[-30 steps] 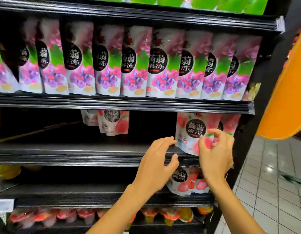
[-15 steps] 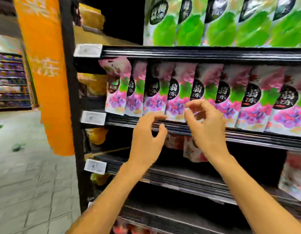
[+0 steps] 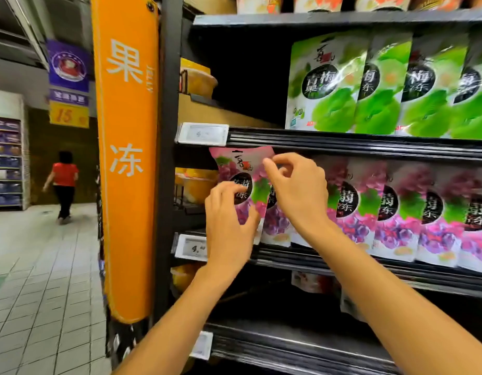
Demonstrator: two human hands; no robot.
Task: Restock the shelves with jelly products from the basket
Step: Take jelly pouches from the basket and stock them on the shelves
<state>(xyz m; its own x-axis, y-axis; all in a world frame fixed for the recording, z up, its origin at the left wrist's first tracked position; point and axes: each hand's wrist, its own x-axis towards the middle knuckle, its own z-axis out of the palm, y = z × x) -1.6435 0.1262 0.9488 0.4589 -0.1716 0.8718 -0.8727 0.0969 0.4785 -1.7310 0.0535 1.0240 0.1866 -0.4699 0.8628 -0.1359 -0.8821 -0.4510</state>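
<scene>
Steadying the pink-and-purple grape jelly foil pouch at the left end of the black metal shelf, I have both hands on it. My left hand grips its lower half, fingers curled across the printed front and thumb along the right edge. My right hand pinches the top right corner between thumb and forefinger. The pouch stands upright, touching the first of the row of matching grape pouches. I judge it light, soft-bodied and glossy. The film would likely slide under dry skin and the filling would slump, so squeezing the belly would buckle it. Better holds are the stiffer sealed top seam and the side seams, with the base seated flat behind the shelf's front rail.
</scene>
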